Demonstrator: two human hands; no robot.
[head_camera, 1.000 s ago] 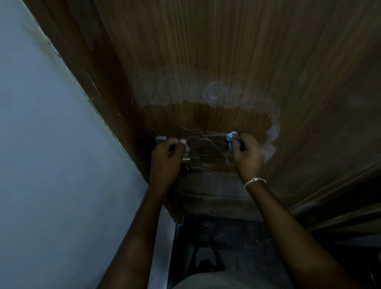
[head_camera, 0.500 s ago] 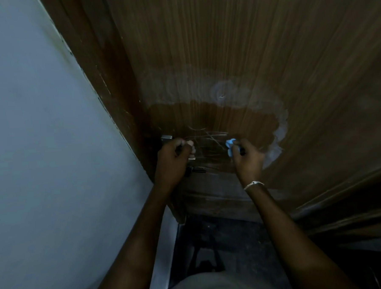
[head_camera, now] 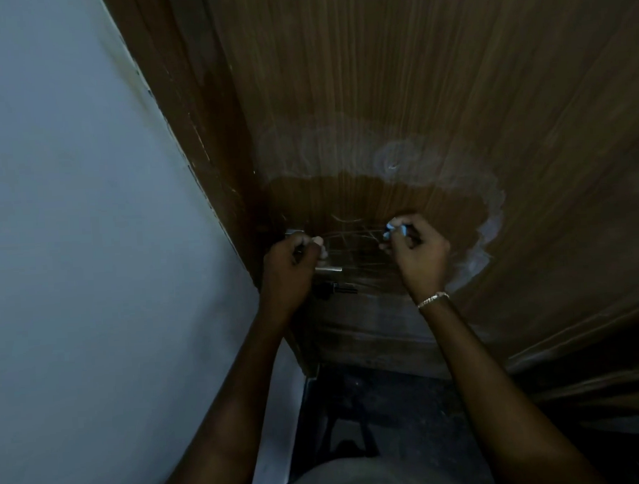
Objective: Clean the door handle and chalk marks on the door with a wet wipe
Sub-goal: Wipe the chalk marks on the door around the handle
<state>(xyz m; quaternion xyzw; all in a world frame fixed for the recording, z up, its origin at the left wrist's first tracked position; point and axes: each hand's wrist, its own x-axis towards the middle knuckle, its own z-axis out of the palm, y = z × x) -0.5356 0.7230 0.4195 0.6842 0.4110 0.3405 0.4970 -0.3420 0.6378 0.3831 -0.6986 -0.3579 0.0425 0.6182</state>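
The brown wooden door [head_camera: 431, 69] fills the upper right. A smeared white chalk ring [head_camera: 494, 210] curves around a darker wet patch, with thin chalk lines [head_camera: 347, 236] between my hands. My left hand [head_camera: 290, 269] is closed around the metal door handle [head_camera: 328, 269], which is mostly hidden by its fingers. My right hand [head_camera: 418, 255] presses a bunched pale blue wet wipe [head_camera: 395, 231] against the door at the right end of the thin lines. A bracelet sits on my right wrist.
A pale wall [head_camera: 89, 254] takes up the left side and meets the dark door frame [head_camera: 193, 119]. A key [head_camera: 341, 288] sticks out under the handle. Dark floor [head_camera: 393, 404] lies below the door.
My right hand with the wipe has shifted slightly along the thin chalk lines. My left hand keeps its hold on the handle. The view has shifted to the right.
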